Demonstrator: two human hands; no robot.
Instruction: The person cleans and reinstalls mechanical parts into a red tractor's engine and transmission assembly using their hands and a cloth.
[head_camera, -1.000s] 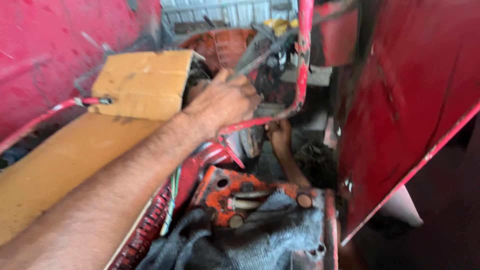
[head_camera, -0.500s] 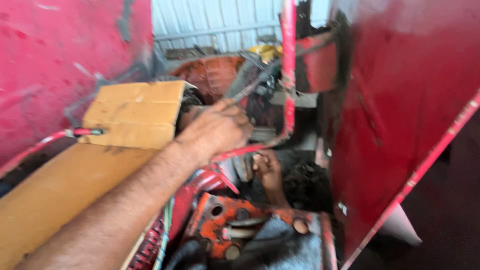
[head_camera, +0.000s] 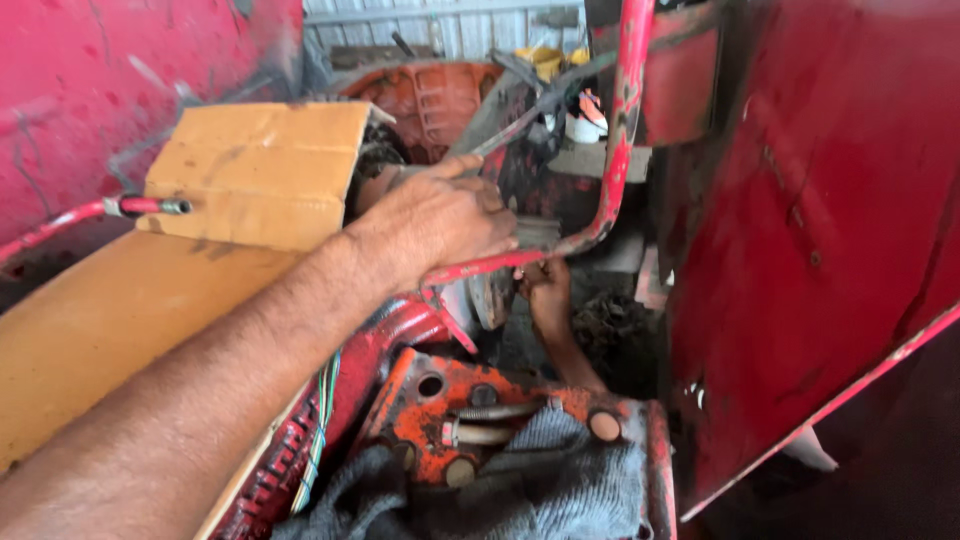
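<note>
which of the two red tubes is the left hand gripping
The bent red tube that drops down the middle and curves toward the left hand; its fingers wrap the lower end. The other, a thin red tube at far left beside the cardboard, lies untouched.

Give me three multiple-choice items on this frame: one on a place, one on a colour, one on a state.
1. Where is the cardboard?
A left of the left hand
B on top of the bent tube
C right of the bent tube

2. What colour is the bent tube?
A blue
B red
C green

3. The left hand is:
A spread flat on the cardboard
B curled on the bent tube
C raised clear of everything

Key: A, the cardboard lies left of the hand; B, the tube is painted red; B, the fingers wrap over the tube.
</note>
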